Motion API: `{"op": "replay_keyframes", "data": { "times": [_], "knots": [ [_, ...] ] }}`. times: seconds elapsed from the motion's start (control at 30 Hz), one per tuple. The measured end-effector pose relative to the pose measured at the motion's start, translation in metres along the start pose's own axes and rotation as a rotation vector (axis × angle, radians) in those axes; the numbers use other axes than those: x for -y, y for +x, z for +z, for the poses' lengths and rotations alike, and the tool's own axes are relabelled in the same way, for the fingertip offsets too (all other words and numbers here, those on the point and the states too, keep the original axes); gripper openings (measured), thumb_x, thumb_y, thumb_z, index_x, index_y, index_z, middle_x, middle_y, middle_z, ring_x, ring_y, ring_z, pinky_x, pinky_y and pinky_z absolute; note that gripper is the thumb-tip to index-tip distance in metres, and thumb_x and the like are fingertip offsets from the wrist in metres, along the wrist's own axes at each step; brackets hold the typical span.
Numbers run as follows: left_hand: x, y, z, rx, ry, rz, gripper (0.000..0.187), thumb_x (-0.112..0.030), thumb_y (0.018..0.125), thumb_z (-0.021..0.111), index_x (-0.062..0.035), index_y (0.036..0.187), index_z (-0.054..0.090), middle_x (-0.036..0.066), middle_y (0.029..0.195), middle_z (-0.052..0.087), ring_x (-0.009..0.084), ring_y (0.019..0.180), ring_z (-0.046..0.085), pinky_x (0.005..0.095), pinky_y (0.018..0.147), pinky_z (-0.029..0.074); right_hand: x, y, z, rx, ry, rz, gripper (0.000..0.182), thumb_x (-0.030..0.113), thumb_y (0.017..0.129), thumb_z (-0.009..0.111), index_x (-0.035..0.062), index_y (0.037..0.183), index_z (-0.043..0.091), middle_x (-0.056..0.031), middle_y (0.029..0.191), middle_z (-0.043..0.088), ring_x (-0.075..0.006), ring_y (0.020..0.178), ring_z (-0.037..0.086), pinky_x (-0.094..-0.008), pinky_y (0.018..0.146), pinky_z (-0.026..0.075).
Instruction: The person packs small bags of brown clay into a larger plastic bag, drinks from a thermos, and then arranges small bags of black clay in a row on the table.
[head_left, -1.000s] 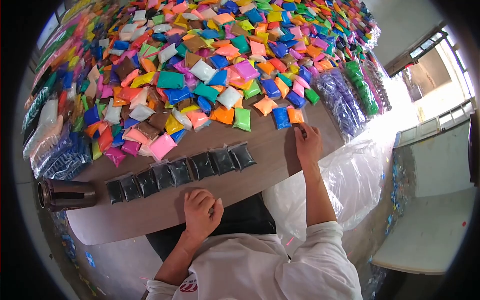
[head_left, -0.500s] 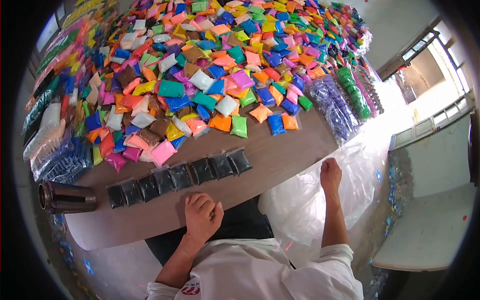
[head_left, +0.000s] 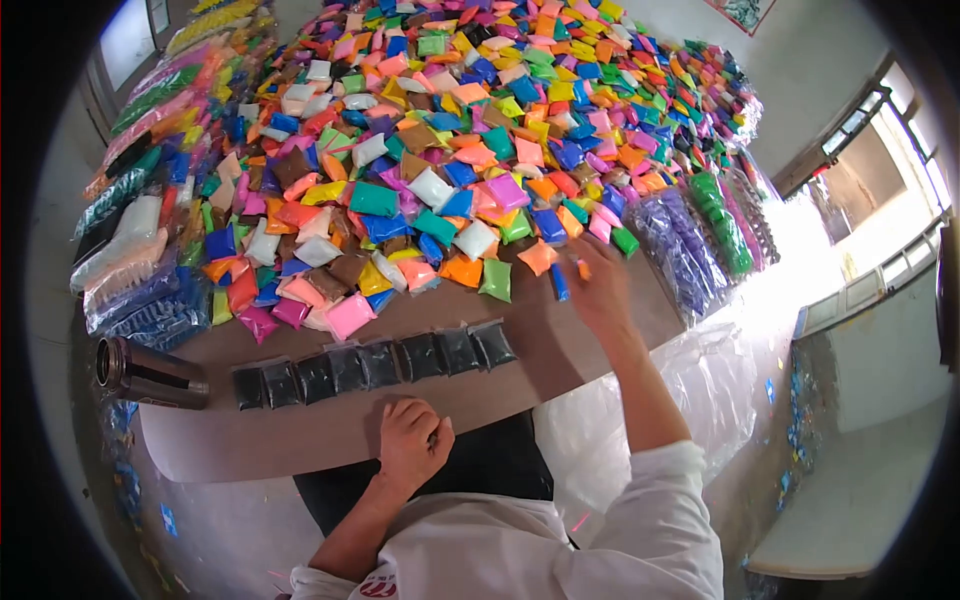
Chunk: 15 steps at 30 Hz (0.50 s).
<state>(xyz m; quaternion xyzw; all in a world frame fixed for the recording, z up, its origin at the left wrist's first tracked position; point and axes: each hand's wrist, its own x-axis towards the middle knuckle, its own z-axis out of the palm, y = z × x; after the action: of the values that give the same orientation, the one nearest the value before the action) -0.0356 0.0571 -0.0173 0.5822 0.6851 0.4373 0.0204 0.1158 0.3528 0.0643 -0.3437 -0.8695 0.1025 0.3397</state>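
Note:
My right hand reaches over the table's right side, fingers apart, covering part of a blue packet and an orange packet. Whether the fingertips touch either is hidden. Beside it lies another orange packet. My left hand rests at the front edge, fingers curled closed, and no object shows in it. Just beyond it, a row of several black packets lies side by side on the brown table.
A large heap of small coloured packets covers the table's far part. A dark metal flask lies at the left. Bags of purple pieces and green pieces lie at the right. Clear plastic sheeting hangs off the right edge.
My right hand has moved from beside the table's right edge, forward and left, over the blue and orange packets. My left hand remains at the front edge. The camera view has shifted slightly.

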Motion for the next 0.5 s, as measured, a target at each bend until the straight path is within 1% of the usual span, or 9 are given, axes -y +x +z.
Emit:
{"op": "replay_keyframes", "data": {
  "times": [0.1,0.17,0.23,0.3,0.33,0.37,0.47,0.5],
  "knots": [
    [-0.003,0.001,-0.002,0.019,0.023,-0.019,0.016,-0.004,0.073,0.071,-0.0072,0.068,0.056,0.006,0.076,0.06,0.0274,0.081,0.059,0.0413,0.072,0.042,0.04,0.057,0.058,0.017,0.103,-0.226,0.036,0.023,0.09,0.071,0.0058,0.121,0.065,-0.0142,0.117,0.066,-0.0363,0.101,0.065,-0.0417,0.086,0.053],
    [-0.004,0.002,-0.003,0.03,0.03,-0.028,0.016,-0.004,0.073,0.071,-0.0071,0.067,0.057,0.006,0.077,0.061,0.0275,0.081,0.058,0.0414,0.072,0.042,0.063,0.091,0.1,0.003,0.267,-0.387,0.041,0.023,0.083,0.075,0.0074,0.118,0.063,-0.0146,0.115,0.063,-0.0355,0.102,0.063,-0.044,0.084,0.051],
    [-0.005,0.002,-0.002,0.034,0.037,-0.037,0.015,-0.004,0.073,0.071,-0.0071,0.067,0.057,0.005,0.077,0.061,0.0274,0.08,0.059,0.0415,0.072,0.042,0.085,0.116,0.128,0.065,0.301,-0.493,0.05,0.035,0.084,0.075,0.0095,0.126,0.063,-0.0164,0.124,0.061,-0.0383,0.115,0.058,-0.0486,0.095,0.048],
    [-0.006,0.003,-0.001,0.036,0.046,-0.043,0.016,-0.004,0.073,0.071,-0.0073,0.067,0.057,0.005,0.077,0.061,0.0273,0.079,0.059,0.0414,0.071,0.042,0.102,0.125,0.151,0.084,0.173,-0.502,0.053,0.043,0.083,0.074,0.0113,0.125,0.064,-0.0161,0.128,0.058,-0.0385,0.122,0.054,-0.0521,0.099,0.045],
    [-0.006,0.004,0.0,0.034,0.053,-0.047,0.016,-0.003,0.073,0.071,-0.0075,0.067,0.057,0.005,0.076,0.061,0.0272,0.079,0.059,0.0412,0.071,0.042,0.104,0.129,0.16,0.095,0.11,-0.508,0.055,0.046,0.082,0.073,0.0122,0.124,0.064,-0.0159,0.13,0.056,-0.0385,0.125,0.051,-0.0539,0.101,0.043],
    [-0.007,0.005,0.0,0.03,0.06,-0.052,0.016,-0.003,0.073,0.071,-0.0076,0.067,0.056,0.005,0.076,0.061,0.0271,0.078,0.058,0.041,0.071,0.042,0.098,0.135,0.17,0.17,0.077,-0.52,0.055,0.051,0.079,0.072,0.0171,0.122,0.066,-0.0135,0.136,0.053,-0.0369,0.131,0.047,-0.0577,0.105,0.038],
    [-0.011,0.009,-0.001,0.027,0.048,-0.088,0.018,-0.003,0.072,0.071,-0.0081,0.066,0.055,0.005,0.074,0.06,0.0268,0.076,0.058,0.0403,0.069,0.041,0.063,0.159,0.171,0.169,-0.033,-0.551,0.054,0.05,0.076,0.074,0.0215,0.121,0.067,-0.0122,0.133,0.055,-0.0365,0.132,0.047,-0.0588,0.106,0.037],
    [-0.01,0.009,-0.001,0.026,0.056,-0.088,0.019,-0.003,0.072,0.071,-0.0082,0.066,0.054,0.004,0.074,0.06,0.0268,0.075,0.058,0.0403,0.069,0.041,0.043,0.169,0.176,0.091,-0.053,-0.578,0.053,0.048,0.073,0.076,0.025,0.12,0.068,-0.0106,0.127,0.058,-0.0342,0.131,0.048,-0.0594,0.107,0.034]
  ]
}}
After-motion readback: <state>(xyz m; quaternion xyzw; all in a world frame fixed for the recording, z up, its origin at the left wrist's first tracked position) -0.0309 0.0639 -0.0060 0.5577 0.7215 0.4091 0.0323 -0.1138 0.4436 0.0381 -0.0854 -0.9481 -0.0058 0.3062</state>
